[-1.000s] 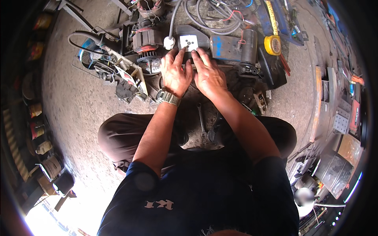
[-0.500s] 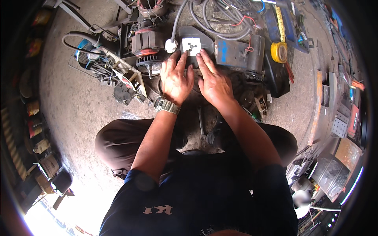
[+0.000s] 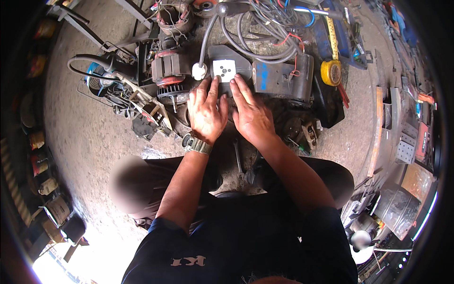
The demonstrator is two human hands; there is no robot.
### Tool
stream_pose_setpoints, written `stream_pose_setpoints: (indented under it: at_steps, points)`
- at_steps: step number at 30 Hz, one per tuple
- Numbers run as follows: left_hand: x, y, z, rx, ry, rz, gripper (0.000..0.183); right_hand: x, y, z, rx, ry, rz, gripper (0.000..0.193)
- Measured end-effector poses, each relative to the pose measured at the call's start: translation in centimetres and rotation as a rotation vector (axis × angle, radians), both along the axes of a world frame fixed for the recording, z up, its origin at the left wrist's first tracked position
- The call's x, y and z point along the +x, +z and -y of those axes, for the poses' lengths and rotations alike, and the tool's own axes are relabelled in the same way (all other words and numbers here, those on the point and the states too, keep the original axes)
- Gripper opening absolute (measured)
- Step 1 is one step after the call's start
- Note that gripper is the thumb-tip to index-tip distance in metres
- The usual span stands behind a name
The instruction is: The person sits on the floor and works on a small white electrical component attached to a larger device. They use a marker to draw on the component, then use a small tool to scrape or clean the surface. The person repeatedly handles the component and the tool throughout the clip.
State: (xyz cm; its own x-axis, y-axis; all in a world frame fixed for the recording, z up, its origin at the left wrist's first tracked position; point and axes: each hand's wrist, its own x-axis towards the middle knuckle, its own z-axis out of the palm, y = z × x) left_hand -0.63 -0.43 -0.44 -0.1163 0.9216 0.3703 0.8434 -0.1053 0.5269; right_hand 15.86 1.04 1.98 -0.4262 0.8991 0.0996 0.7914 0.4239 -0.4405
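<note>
A white square sheet (image 3: 224, 70) with several dark round marks lies on a dark flat plate (image 3: 230, 51). The fingertips of my left hand (image 3: 206, 111) touch the sheet's near left edge, the fingers stretched out and the thumb apart. My right hand (image 3: 253, 116) rests its outstretched fingertips at the near right edge. Neither hand grips anything. Just left of the sheet sits a white lump (image 3: 199, 71) at the end of a grey cable. Close to my right fingers lies a grey metal housing (image 3: 279, 78) with blue paint on it.
Motor parts (image 3: 170, 66) stand left of the plate, beside a tangle of wires and brackets (image 3: 146, 104). Coiled cable (image 3: 241, 33) lies beyond. A yellow tape measure (image 3: 331, 72) is at right, partly pulled out. A spanner (image 3: 239, 158) lies on the floor between my legs.
The whole view has shifted, so the things at the far side sit lower and more shows at the top. Both hands keep their fingertips on the white sheet.
</note>
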Motion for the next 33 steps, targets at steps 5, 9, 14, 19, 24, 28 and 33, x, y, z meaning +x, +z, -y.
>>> stream_pose_setpoints:
  at_steps: [5, 9, 14, 19, 24, 28, 33]
  points:
    - [-0.3, -0.3, 0.0, -0.004, -0.011, -0.004, 0.054, -0.3, 0.5, -0.1, -0.043, -0.014, 0.022, 0.084]
    - [-0.2, -0.2, -0.1, 0.010, -0.013, 0.006, 0.054, -0.2, -0.1, -0.1, 0.051, -0.002, 0.014, 0.079]
    - [-0.1, 0.1, -0.1, 0.016, -0.017, 0.005, 0.054, -0.2, -0.3, -0.1, 0.058, -0.006, 0.009, 0.077]
    - [-0.3, -0.3, -0.2, 0.039, -0.017, -0.004, 0.054, -0.4, -0.2, -0.1, 0.013, -0.021, 0.002, 0.078]
    - [-0.2, 0.1, -0.2, 0.027, -0.026, 0.007, 0.054, -0.3, -0.5, 0.0, 0.044, -0.017, -0.020, 0.078]
    - [-0.2, 0.2, -0.2, 0.010, -0.025, 0.017, 0.055, -0.2, -0.7, -0.2, 0.093, 0.000, -0.044, 0.076]
    - [-0.2, 0.2, -0.1, 0.012, -0.023, 0.014, 0.055, -0.3, -0.4, -0.2, 0.071, -0.001, -0.024, 0.074]
